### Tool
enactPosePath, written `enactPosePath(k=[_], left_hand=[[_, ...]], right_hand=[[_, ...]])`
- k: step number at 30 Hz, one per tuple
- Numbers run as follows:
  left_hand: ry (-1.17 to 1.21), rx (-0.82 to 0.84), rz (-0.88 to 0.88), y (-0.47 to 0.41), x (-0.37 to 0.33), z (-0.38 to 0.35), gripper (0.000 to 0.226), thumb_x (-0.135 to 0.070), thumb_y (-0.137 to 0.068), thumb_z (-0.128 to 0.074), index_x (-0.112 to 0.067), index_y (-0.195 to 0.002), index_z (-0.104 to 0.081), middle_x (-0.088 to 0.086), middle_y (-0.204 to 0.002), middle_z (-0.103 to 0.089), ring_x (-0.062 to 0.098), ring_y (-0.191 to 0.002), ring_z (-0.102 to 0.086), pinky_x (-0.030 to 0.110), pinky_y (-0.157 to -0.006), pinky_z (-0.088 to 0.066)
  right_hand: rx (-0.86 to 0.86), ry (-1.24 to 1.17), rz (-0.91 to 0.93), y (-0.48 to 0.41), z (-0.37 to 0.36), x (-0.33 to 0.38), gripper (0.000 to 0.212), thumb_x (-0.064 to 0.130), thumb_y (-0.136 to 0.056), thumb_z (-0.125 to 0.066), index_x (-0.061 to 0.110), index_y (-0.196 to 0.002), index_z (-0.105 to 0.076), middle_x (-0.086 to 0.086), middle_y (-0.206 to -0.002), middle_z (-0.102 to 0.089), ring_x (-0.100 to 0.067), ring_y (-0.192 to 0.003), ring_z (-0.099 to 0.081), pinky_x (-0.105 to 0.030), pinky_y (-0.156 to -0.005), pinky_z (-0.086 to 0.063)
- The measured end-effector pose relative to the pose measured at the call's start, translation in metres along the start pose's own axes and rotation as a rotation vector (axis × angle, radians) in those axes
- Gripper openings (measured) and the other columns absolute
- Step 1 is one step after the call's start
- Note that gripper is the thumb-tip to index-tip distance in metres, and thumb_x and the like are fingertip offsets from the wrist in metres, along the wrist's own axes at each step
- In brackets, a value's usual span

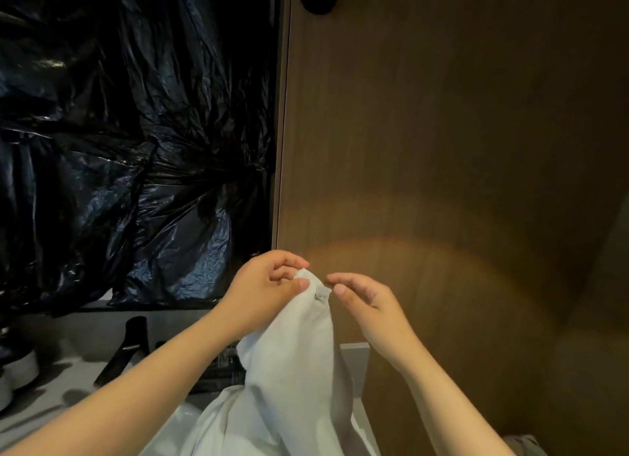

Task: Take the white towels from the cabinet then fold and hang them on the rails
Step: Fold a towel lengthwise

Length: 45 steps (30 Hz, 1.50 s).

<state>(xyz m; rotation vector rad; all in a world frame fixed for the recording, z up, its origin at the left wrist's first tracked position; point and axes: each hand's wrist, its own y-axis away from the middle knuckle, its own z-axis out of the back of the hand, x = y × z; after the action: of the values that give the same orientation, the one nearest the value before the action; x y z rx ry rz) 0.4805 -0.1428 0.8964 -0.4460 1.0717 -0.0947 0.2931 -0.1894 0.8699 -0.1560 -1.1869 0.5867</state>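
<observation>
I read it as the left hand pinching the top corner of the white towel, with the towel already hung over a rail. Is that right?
Not quite. The left hand does pinch the top corner of the white towel, but the towel is not hung over a rail. It hangs down from that hand, and the head view shows no rail.

Support: grey surface [61, 397], lower left of frame, blurred. On it:
- black angled piece [127, 348], standing tilted, mid-left
- dark flat item [223, 367] w/ pale markings, just right of it, partly hidden behind a forearm
- white round objects [18, 370] at far left edge, ID unclear

White towel [292, 370] hangs in front of surface's right end, btm centre; contact w/ surface can't tell.
</observation>
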Motion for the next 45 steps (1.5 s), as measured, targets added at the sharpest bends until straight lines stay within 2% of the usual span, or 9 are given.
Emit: enactPosePath(k=[5, 11, 16, 19, 25, 29, 34, 42, 45], left_hand=[[0.082, -0.012, 0.016, 0.017, -0.004, 0.003, 0.020, -0.014, -0.080, -0.076, -0.019, -0.098, -0.068, 0.006, -0.081, -0.073, 0.012, -0.076, -0.069, 0.013, -0.069, -0.053], [0.098, 0.003, 0.068, 0.036, 0.002, 0.006, 0.029, -0.020, -0.077, -0.079, -0.023, -0.100, -0.063, 0.000, -0.077, -0.073, 0.017, -0.077, -0.069, 0.022, -0.076, -0.056], [0.106, -0.042, 0.062, 0.051, 0.017, 0.004, 0.026, -0.016, -0.079, -0.077, -0.024, -0.095, -0.059, 0.005, -0.079, -0.071, 0.025, -0.076, -0.066, 0.036, -0.074, -0.055], [0.110, -0.060, 0.029, 0.051, 0.019, 0.001, 0.018, -0.013, -0.079, -0.076, -0.023, -0.089, -0.064, 0.004, -0.081, -0.069, 0.020, -0.076, -0.066, 0.034, -0.075, -0.056], [0.107, -0.049, -0.010, 0.047, 0.020, -0.006, 0.015, -0.011, -0.078, -0.076, -0.023, -0.086, -0.070, -0.005, -0.082, -0.068, 0.014, -0.076, -0.064, 0.024, -0.074, -0.055], [0.003, 0.030, -0.052, 0.046, 0.026, -0.008, 0.005, -0.031, -0.080, -0.075, -0.028, -0.079, -0.071, -0.012, -0.081, -0.067, 0.006, -0.076, -0.061, 0.018, -0.070, -0.050], [-0.050, 0.086, -0.087, 0.045, 0.028, -0.010, 0.017, -0.033, -0.081, -0.073, -0.020, -0.069, -0.071, -0.013, -0.073, -0.063, 0.001, -0.068, -0.056, 0.012, -0.064, -0.042], [-0.078, 0.074, -0.201, 0.026, 0.022, -0.018, 0.026, -0.032, -0.087, -0.065, -0.018, -0.065, -0.065, -0.005, -0.074, -0.059, 0.003, -0.066, -0.051, 0.016, -0.063, -0.043], [-0.113, 0.013, -0.273, 0.018, 0.016, -0.017, 0.038, -0.046, -0.087, -0.048, -0.014, -0.069, -0.054, -0.004, -0.076, -0.053, 0.005, -0.067, -0.049, 0.015, -0.061, -0.039]], right_hand=[[0.100, -0.137, -0.021, 0.014, -0.011, -0.003, 0.019, 0.023, -0.098, -0.056, 0.025, -0.110, -0.070, 0.013, -0.102, -0.072, -0.003, -0.100, -0.066, -0.015, -0.081, -0.052], [-0.004, -0.126, -0.059, 0.011, -0.020, -0.014, 0.017, 0.029, -0.099, -0.052, 0.021, -0.094, -0.067, 0.009, -0.088, -0.066, -0.011, -0.088, -0.063, -0.024, -0.078, -0.052], [-0.055, -0.100, -0.080, 0.007, -0.019, -0.016, 0.019, 0.034, -0.099, -0.049, 0.025, -0.096, -0.065, 0.013, -0.090, -0.065, -0.004, -0.088, -0.061, -0.018, -0.074, -0.049], [-0.015, -0.119, -0.031, 0.006, -0.021, -0.007, 0.020, 0.039, -0.095, -0.052, 0.025, -0.100, -0.066, 0.014, -0.090, -0.066, -0.001, -0.089, -0.062, -0.011, -0.071, -0.049], [-0.037, -0.033, 0.072, -0.002, -0.022, 0.003, 0.023, 0.036, -0.096, -0.054, 0.020, -0.081, -0.061, 0.016, -0.064, -0.053, -0.001, -0.063, -0.050, -0.012, -0.056, -0.042], [-0.131, -0.035, 0.057, -0.007, -0.019, 0.003, 0.026, 0.038, -0.098, -0.050, 0.018, -0.086, -0.061, 0.011, -0.072, -0.057, -0.002, -0.071, -0.055, -0.009, -0.061, -0.045], [-0.221, 0.008, 0.111, -0.020, -0.003, 0.009, 0.032, 0.034, -0.100, -0.049, 0.007, -0.088, -0.059, -0.004, -0.077, -0.056, -0.006, -0.068, -0.051, -0.014, -0.061, -0.043], [-0.348, 0.216, 0.218, -0.046, 0.029, 0.031, 0.026, 0.033, -0.100, -0.048, 0.017, -0.081, -0.057, 0.006, -0.074, -0.056, -0.002, -0.074, -0.055, -0.006, -0.061, -0.042], [-0.400, 0.288, 0.269, -0.051, 0.040, 0.038, 0.031, 0.033, -0.100, -0.049, 0.011, -0.079, -0.055, 0.001, -0.072, -0.054, -0.011, -0.072, -0.053, -0.010, -0.056, -0.039]])
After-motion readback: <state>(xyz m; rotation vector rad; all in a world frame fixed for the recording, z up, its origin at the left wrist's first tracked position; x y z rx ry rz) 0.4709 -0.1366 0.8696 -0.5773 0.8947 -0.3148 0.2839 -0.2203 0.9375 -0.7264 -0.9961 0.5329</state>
